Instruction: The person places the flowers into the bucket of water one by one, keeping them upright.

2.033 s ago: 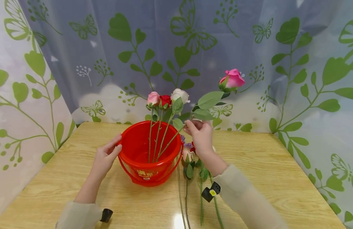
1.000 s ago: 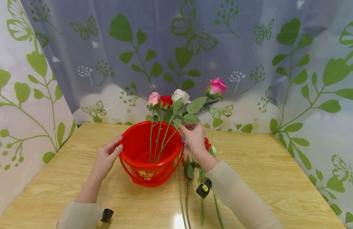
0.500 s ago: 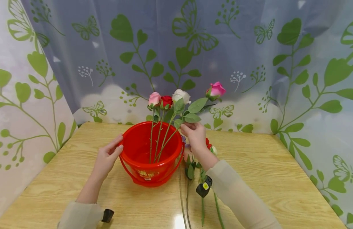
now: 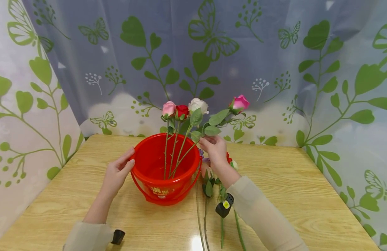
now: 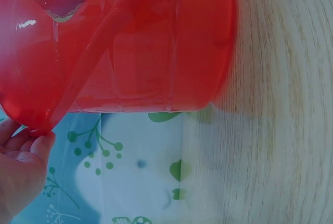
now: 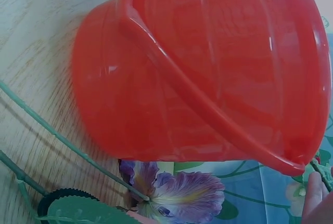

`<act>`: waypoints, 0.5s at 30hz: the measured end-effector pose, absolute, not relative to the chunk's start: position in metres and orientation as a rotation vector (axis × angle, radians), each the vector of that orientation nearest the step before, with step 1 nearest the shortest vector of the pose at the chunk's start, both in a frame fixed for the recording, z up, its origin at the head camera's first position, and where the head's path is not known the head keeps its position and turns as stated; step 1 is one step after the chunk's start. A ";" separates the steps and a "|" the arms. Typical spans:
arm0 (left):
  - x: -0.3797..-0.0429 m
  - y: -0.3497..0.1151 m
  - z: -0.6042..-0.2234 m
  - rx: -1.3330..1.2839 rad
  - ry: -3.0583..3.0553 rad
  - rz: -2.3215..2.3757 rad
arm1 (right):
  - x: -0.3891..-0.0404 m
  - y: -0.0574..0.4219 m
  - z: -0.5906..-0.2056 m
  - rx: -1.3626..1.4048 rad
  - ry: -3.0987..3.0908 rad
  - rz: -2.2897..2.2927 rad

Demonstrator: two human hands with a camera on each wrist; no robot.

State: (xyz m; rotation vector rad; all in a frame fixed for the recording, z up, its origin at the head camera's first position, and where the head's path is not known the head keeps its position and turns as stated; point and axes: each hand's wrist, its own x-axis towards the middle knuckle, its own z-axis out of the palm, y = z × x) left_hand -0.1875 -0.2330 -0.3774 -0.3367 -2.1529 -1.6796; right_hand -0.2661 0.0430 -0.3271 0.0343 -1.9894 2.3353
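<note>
A red plastic bucket (image 4: 140,183) stands on the wooden table. My left hand (image 4: 116,171) holds its left rim, thumb and fingers pinching the edge at the handle joint in the left wrist view. Above the right rim, my right hand (image 4: 216,150) pinches the stem of a hot pink rose (image 4: 241,103) just below its leaves. The rose leans right, with its stem slanting down into the bucket. Three more artificial roses lean inside: light pink (image 4: 169,108), red (image 4: 182,111) and white (image 4: 198,105). Only the right fingertips (image 6: 314,195) show in the right wrist view.
Several more flowers lie on the table (image 4: 290,195) right of the bucket, partly under my right forearm. Among them are a purple iris-like bloom (image 6: 192,195), a peach rose (image 4: 206,170) and a red bloom (image 4: 228,157). A patterned curtain (image 4: 262,45) hangs behind.
The hot pink rose and my right hand have come down and left, toward the bucket; in the last half second the bloom has dipped slightly right. My left hand keeps its place on the rim.
</note>
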 end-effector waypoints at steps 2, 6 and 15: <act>-0.187 -0.233 -0.377 -0.334 -2.154 -1.679 | -0.266 0.043 -0.328 0.029 -1.989 2.343; -0.187 -0.233 -0.377 -0.326 -2.160 -1.677 | -0.265 0.045 -0.329 0.016 -1.992 2.358; -0.186 -0.233 -0.376 -0.306 -2.175 -1.675 | -0.263 0.047 -0.330 0.009 -2.024 2.349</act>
